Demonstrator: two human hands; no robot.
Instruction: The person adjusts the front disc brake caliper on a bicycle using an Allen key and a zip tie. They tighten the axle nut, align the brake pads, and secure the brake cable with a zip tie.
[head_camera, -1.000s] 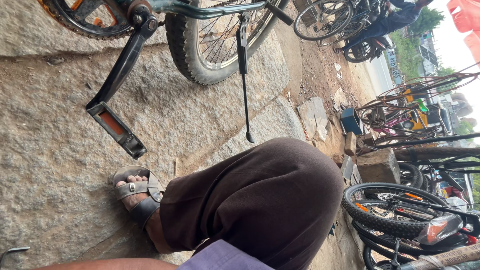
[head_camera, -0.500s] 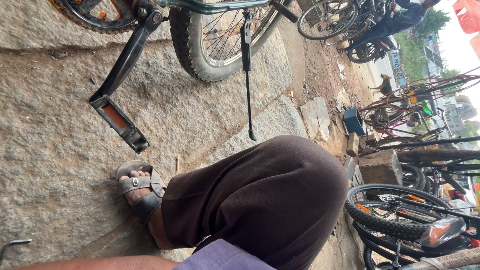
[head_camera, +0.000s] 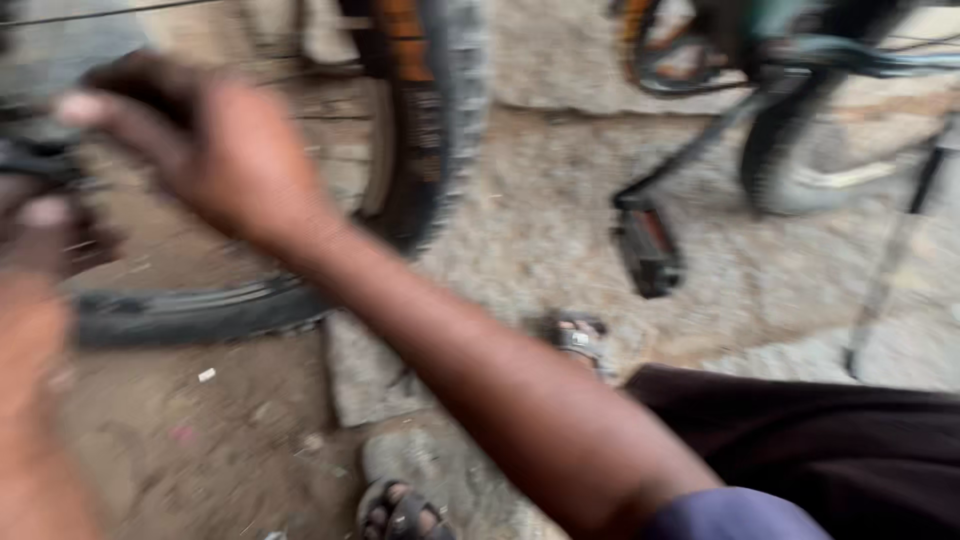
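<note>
The picture is heavily blurred. My right hand (head_camera: 205, 150) reaches out to the upper left, its arm running from a purple sleeve (head_camera: 730, 515) at the bottom. Its fingertips are at a dark blurred object (head_camera: 30, 160) by the left edge. My left hand (head_camera: 40, 235) comes up along the left edge, just below that object. I cannot tell whether either hand grips it. Behind the right hand stands a bicycle wheel with a black tyre and orange rim (head_camera: 430, 120). A black tyre (head_camera: 200, 310) lies on the ground below the hands.
A bicycle pedal on its crank (head_camera: 648, 245) hangs at centre right, with a second wheel (head_camera: 790, 170) and a kickstand (head_camera: 890, 270) further right. My sandalled feet (head_camera: 580, 335) (head_camera: 400, 510) rest on rough stone slabs. My dark trouser knee (head_camera: 830, 450) fills the lower right.
The view has swung left and down, away from the street and the parked bicycles. Both my hands and the orange-rimmed wheel have come into view. The pedal now sits at centre right.
</note>
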